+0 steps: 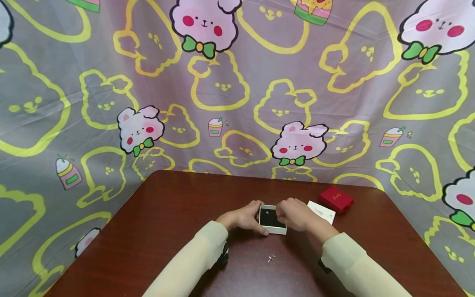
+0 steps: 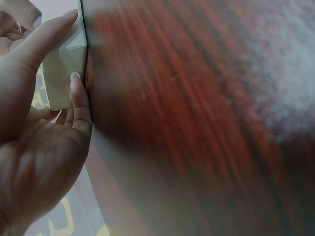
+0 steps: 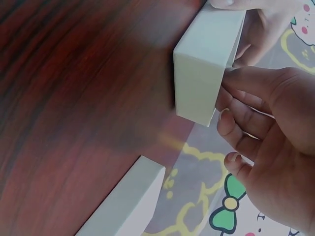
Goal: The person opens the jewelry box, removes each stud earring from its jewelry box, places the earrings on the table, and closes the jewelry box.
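Observation:
A small white jewelry box (image 1: 273, 231) with a black insert (image 1: 270, 218) sits on the table, its lid off. My left hand (image 1: 246, 216) grips its left end, thumb at the near side and fingers around the far side. A tiny silver star-shaped piece (image 1: 267, 212) shows on the left part of the insert. My right hand (image 1: 295, 214) reaches over the right part of the box, fingers bent and fingertips down at the insert. In the right wrist view the thumb (image 3: 256, 81) goes in past the box rim; I cannot tell what the fingertips hold.
Small silver pieces (image 1: 270, 259) lie on the table in front of the box. A white lid (image 1: 322, 211) lies to the right, beside my right hand. Behind it is a red box (image 1: 336, 199). A patterned cloth (image 1: 237, 123) hangs along the brown table's (image 1: 178, 206) far edge.

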Demonstrator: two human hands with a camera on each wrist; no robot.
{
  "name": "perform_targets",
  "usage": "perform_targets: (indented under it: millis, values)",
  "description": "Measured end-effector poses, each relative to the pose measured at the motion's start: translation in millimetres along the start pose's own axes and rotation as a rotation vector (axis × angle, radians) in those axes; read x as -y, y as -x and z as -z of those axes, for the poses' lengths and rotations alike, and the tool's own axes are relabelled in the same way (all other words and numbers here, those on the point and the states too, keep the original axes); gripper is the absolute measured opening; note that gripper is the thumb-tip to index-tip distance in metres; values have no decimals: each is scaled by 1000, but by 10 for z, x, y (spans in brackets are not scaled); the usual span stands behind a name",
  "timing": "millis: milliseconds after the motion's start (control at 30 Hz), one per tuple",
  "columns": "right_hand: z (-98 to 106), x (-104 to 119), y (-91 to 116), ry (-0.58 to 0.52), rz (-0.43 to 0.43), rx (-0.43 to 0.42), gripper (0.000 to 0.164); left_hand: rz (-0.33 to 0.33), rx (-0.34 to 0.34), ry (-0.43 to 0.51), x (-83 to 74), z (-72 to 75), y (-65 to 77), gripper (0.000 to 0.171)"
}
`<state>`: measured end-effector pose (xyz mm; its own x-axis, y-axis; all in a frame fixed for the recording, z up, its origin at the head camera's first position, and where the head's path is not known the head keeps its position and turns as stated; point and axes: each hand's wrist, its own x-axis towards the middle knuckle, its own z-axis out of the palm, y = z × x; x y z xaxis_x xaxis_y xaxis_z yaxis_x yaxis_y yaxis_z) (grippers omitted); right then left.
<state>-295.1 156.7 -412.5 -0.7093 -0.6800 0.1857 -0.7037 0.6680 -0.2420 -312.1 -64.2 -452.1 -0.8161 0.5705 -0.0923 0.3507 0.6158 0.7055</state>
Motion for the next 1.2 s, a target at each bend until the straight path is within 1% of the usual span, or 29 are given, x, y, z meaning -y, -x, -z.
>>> perform_targets:
  millis: [200, 400, 600, 800, 967, 1100, 1200]
  values:
    - [41, -22, -11, 17, 3, -13, 27, 6, 1, 4, -8, 11, 1, 70]
    - [83, -24, 1, 1, 17, -20, 23, 6, -2, 6, 0, 11, 1, 72]
    - [102, -20, 26, -29, 11, -9, 18, 4, -4, 1, 2, 5, 6, 70]
    - [125, 1, 53, -50, 28, -2, 16, -6, -8, -14, 1, -2, 12, 71]
    - [138, 25, 75, -74, 25, 15, 12, 2, -9, -7, -13, 0, 18, 72]
    - [123, 36, 96, -77, 22, 23, 12, 5, -6, -7, -15, -2, 21, 73]
    - [114, 46, 115, -77, 42, 17, 15, 2, -5, -3, -13, 0, 17, 73]
